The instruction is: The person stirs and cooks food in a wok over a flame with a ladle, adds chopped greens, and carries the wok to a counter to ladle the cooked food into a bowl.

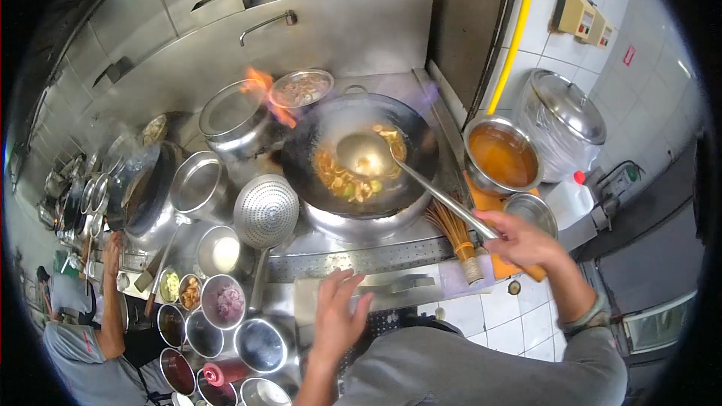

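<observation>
Centre: wide, round, black metal wok [416, 131]. Reaching into it: long-handled silver metal ladle [429, 184], bowl amid glossy brown food with green pieces [342, 181]. At eight o'clock from wok: round, perforated silver metal skimmer [265, 211]. At four: right hand [519, 239], grasping ladle handle. At six: left hand [340, 316], released, fingers spread.

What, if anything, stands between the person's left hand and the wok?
Nothing visible blocks the left hand from the wok; only the flat perforated strip and the steel ring below the wok lie between.
</observation>
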{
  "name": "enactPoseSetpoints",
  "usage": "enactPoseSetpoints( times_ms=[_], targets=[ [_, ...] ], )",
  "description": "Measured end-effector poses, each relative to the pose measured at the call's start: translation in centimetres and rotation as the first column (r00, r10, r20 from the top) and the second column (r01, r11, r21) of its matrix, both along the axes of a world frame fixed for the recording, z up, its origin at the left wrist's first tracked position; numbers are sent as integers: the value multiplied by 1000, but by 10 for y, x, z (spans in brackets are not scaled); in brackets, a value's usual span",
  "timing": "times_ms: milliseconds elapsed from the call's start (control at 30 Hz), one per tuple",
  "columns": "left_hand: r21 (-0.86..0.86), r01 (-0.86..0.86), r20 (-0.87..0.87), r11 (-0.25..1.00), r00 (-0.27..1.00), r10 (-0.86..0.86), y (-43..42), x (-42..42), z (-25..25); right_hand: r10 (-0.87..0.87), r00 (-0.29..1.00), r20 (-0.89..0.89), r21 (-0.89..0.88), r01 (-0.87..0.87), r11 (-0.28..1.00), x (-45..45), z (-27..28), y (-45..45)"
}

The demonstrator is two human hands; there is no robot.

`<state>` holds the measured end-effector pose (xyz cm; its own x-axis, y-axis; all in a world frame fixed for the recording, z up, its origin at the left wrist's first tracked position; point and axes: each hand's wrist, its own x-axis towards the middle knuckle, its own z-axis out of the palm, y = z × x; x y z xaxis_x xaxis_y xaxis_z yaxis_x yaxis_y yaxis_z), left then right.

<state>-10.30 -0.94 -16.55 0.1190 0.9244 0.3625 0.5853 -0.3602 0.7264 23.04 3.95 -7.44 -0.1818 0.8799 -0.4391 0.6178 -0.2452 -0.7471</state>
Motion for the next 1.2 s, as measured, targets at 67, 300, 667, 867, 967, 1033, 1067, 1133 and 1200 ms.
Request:
enactPoseSetpoints(
  times_ms=[67, 300, 667, 867, 967, 1033, 1067, 1133, 1200],
  targets=[
    [9, -19, -8, 1000, 1000, 19, -5, -8, -3, 180, 969, 169, 142, -204, 969, 13, 4, -2],
    [12, -44, 7, 999, 999, 43, -12, -14, -1, 6, 953, 303, 322, -108, 941, -19, -53, 51],
    [-209, -203, -30, 957, 979, 201, -35, -26, -6, -224, 896, -384, -65, 216, 974, -41, -75, 96],
    [-199, -241, -35, 950, 970, 239, -34, -27, -8, -208, 977, -48, 292, 212, 932, -42, -88, 131],
    [-196, -213, -28, 957, 977, 211, -28, -22, -4, -154, 930, -335, 0, 163, 987, -50, -101, 134],
    [-207, -193, -21, 959, 981, 193, -26, -22, -4, -154, 888, -433, -86, 130, 988, -46, -87, 122],
    [-190, -198, -27, 962, 980, 197, -28, -24, -4, -123, 909, -398, -52, 111, 992, -40, -76, 111],
    [-185, -218, -35, 958, 976, 215, -34, -29, -5, -81, 930, -358, -32, 75, 997, -27, -67, 97],
    [-212, -278, -34, 937, 960, 277, -40, -35, -9, -53, 970, -236, 163, 93, 982, -13, -63, 95]
  ],
)
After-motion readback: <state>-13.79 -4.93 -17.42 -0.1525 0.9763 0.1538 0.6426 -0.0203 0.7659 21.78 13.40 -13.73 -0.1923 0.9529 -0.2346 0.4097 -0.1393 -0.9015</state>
